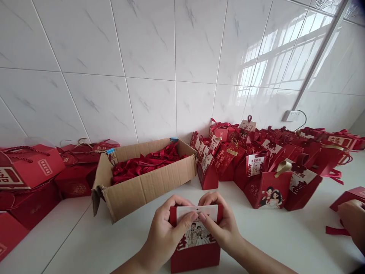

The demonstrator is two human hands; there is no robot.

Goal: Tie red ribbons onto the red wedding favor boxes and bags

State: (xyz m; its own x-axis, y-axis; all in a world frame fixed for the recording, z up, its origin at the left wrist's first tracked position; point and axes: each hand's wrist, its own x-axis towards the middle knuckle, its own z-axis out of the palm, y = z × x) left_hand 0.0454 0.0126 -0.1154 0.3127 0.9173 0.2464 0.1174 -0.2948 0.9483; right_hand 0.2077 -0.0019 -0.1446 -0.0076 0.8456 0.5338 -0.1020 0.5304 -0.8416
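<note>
I find one red gift box [195, 262] central and nearest, standing at the clock's hub on the white table [251, 243]. My left hand [169, 224] and right hand [224, 224] grasp its top edge, thumbs pressed against its white illustrated card [196, 238]. At 3 o'clock, a co-worker's hand [353, 220] is partly out of frame; its grip I cannot tell. At 10 o'clock, I note a carton [148, 188] containing red ribbons [148, 163]; at 2 o'clock, clustered red boxes [275, 186]. The tiled wall [151, 106] stands at 12.
</note>
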